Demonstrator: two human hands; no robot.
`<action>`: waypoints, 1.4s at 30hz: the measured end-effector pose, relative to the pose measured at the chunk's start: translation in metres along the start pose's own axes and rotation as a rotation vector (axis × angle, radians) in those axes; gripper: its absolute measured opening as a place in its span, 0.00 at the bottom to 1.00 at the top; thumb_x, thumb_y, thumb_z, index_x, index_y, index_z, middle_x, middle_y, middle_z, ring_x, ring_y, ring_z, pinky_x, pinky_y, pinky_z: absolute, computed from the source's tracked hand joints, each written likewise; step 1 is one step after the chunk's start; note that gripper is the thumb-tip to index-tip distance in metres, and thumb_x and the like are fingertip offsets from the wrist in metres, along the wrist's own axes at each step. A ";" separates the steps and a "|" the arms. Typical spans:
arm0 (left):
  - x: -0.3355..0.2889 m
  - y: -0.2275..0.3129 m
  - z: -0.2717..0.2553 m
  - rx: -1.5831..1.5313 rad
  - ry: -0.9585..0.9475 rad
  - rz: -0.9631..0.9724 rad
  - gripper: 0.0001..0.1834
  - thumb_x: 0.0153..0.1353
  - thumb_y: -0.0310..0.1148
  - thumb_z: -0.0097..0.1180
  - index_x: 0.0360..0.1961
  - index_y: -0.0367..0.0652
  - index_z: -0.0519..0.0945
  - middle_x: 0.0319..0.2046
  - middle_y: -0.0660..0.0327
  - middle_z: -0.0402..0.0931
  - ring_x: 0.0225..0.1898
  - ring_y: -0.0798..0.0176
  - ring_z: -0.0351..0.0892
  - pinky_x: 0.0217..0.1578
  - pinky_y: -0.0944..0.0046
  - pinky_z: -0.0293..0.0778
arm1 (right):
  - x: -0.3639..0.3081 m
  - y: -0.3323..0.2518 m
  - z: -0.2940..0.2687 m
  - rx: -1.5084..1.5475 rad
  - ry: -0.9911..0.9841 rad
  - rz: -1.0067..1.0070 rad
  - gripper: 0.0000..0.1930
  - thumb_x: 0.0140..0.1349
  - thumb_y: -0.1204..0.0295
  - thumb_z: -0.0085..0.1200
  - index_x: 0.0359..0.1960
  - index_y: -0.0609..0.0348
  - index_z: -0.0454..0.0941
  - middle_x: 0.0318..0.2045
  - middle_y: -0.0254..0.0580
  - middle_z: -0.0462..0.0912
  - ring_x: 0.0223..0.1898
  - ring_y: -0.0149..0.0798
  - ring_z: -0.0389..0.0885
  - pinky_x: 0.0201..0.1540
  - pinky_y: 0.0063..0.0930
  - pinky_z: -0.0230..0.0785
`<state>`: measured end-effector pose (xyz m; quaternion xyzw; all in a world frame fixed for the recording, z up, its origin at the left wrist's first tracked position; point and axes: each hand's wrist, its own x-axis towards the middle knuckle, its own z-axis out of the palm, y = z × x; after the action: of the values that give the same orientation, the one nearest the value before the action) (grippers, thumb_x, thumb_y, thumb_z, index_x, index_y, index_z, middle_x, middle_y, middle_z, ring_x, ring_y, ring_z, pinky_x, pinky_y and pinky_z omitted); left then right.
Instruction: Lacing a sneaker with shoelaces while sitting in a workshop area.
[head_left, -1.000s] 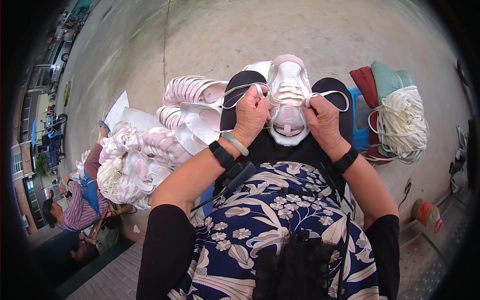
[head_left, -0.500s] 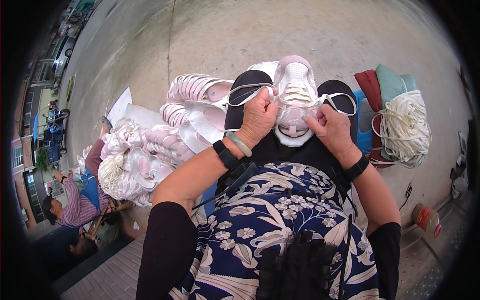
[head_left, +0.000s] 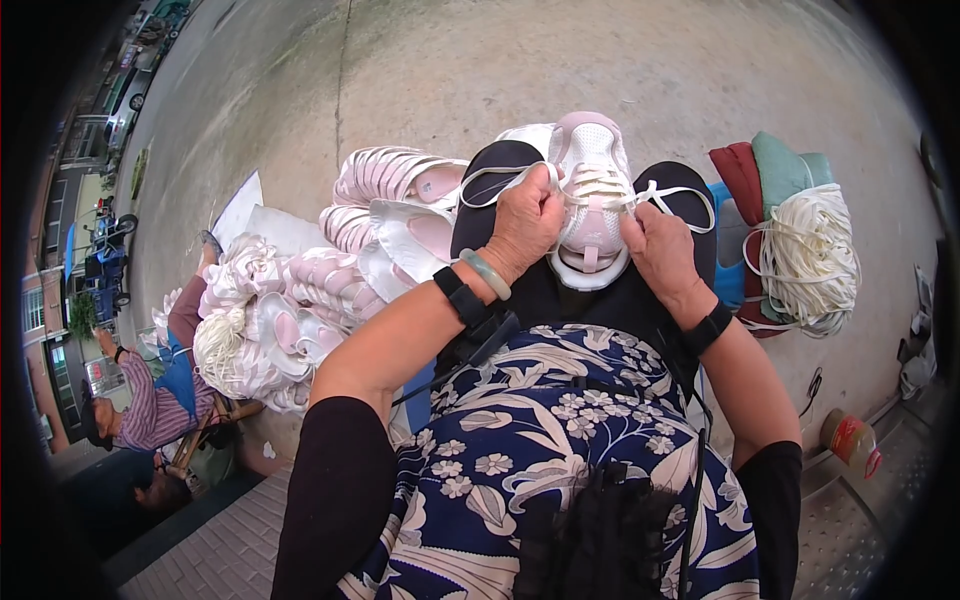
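Note:
A white and pink sneaker (head_left: 590, 225) rests between my knees, its toe pointing away and its heel toward me. White laces run crosswise over its tongue. At its left side my left hand (head_left: 530, 218) is closed in a pinch on a white shoelace (head_left: 487, 187), which loops out over my left knee. On the other side, my right hand (head_left: 660, 243) pinches the lace's other part, with a loop (head_left: 690, 190) lying over my right knee. The fingertips partly hide the laces where they are gripped.
Many pink and white shoe uppers (head_left: 335, 275) are heaped to my left. On the right, a bundle of white laces (head_left: 808, 250) lies with red and green cloth (head_left: 785, 165) over a blue stool (head_left: 728, 250). Two people sit at the far left. A bottle (head_left: 852, 440) stands lower right.
My right hand has risen slightly from beside the heel to the laces. My left hand has shifted a little to the right. More of the sneaker's heel now shows.

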<state>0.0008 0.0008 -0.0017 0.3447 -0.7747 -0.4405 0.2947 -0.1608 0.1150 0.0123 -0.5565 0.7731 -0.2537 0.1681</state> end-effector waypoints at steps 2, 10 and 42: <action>0.008 0.000 0.000 0.050 0.009 0.023 0.10 0.53 0.23 0.50 0.38 0.35 0.73 0.14 0.64 0.68 0.17 0.75 0.65 0.21 0.72 0.65 | 0.004 0.000 0.000 0.035 0.010 0.014 0.16 0.59 0.61 0.45 0.24 0.63 0.72 0.18 0.56 0.76 0.25 0.56 0.76 0.30 0.46 0.67; 0.020 0.005 -0.006 0.146 -0.027 -0.005 0.05 0.51 0.24 0.49 0.31 0.35 0.71 0.16 0.54 0.71 0.19 0.59 0.71 0.22 0.64 0.67 | 0.023 -0.003 0.001 0.032 0.047 -0.032 0.17 0.58 0.62 0.45 0.21 0.64 0.72 0.18 0.56 0.75 0.25 0.57 0.76 0.30 0.46 0.67; -0.013 0.014 -0.015 0.421 -0.152 0.186 0.10 0.52 0.30 0.53 0.35 0.37 0.72 0.23 0.50 0.73 0.27 0.47 0.75 0.28 0.55 0.72 | 0.028 -0.035 0.027 -0.058 0.111 -0.364 0.07 0.52 0.67 0.50 0.20 0.53 0.75 0.21 0.39 0.78 0.24 0.43 0.76 0.31 0.35 0.60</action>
<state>0.0160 0.0090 0.0159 0.2915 -0.8979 -0.2649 0.1963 -0.1282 0.0744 0.0106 -0.6769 0.6748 -0.2878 0.0606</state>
